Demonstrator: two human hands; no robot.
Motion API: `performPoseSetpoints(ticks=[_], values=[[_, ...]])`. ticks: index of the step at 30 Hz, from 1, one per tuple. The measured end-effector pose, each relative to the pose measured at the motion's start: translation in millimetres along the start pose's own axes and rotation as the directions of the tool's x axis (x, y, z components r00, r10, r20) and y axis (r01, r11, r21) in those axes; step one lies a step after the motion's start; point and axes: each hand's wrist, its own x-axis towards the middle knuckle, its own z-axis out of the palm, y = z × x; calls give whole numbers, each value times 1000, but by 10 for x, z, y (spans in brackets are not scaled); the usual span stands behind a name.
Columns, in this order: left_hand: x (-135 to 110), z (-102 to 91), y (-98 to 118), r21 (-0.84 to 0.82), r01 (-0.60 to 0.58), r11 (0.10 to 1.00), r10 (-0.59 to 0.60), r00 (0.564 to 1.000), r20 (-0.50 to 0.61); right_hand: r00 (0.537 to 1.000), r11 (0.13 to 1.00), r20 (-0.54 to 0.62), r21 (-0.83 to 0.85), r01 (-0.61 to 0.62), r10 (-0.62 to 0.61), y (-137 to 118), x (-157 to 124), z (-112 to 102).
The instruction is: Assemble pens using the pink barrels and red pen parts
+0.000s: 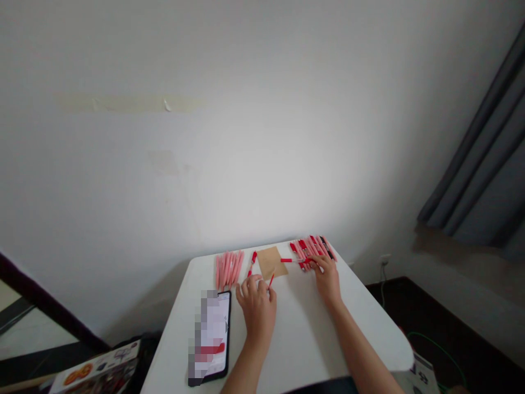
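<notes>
My left hand (257,303) rests on the white table (295,339), fingers curled around a thin red refill (271,280) that sticks out toward a small brown paper (272,261). My right hand (327,275) reaches to the far right and its fingers close on a red-capped pen (293,260) lying crosswise beside a pile of assembled red pens (312,249). A row of pink pen barrels (228,268) lies at the far left of the table, with a loose red-tipped pen (252,262) next to it.
A phone (210,337) in a dark case lies on the table left of my left arm. A white wall rises close behind the table. Grey curtains (488,164) hang at the right. A printed box (98,373) sits on the floor at lower left.
</notes>
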Motion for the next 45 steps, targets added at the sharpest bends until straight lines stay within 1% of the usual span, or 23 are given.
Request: performPoseSetpoints(ticks=[5, 8, 13, 17, 23, 27, 36, 45], values=[[-46, 37, 16, 67, -6, 998, 1, 997, 80, 1000, 1000, -1, 8, 6, -6, 6, -4, 13], [-70, 63, 15, 93, -16, 996, 6, 994, 108, 1000, 1000, 9, 7, -2, 2, 1, -3, 15], [-84, 85, 7, 101, -13, 995, 0, 992, 124, 1000, 1000, 15, 27, 2, -2, 19, -3, 21], [-83, 78, 2, 103, -11, 995, -3, 991, 135, 999, 1000, 29, 12, 14, -14, 22, -4, 29], [-72, 46, 6, 102, -3, 995, -11, 991, 136, 998, 1000, 68, -17, 19, -18, -36, -5, 23], [-68, 68, 0, 101, -8, 995, -6, 991, 134, 996, 1000, 90, -19, 2, 0, -71, -6, 8], [-68, 87, 0, 94, 0, 996, -14, 989, 147, 994, 1000, 104, -8, -11, 12, -61, 3, -2], [-44, 74, -29, 96, 14, 995, -24, 994, 106, 995, 1000, 99, -1, -20, 20, -63, 7, -7]])
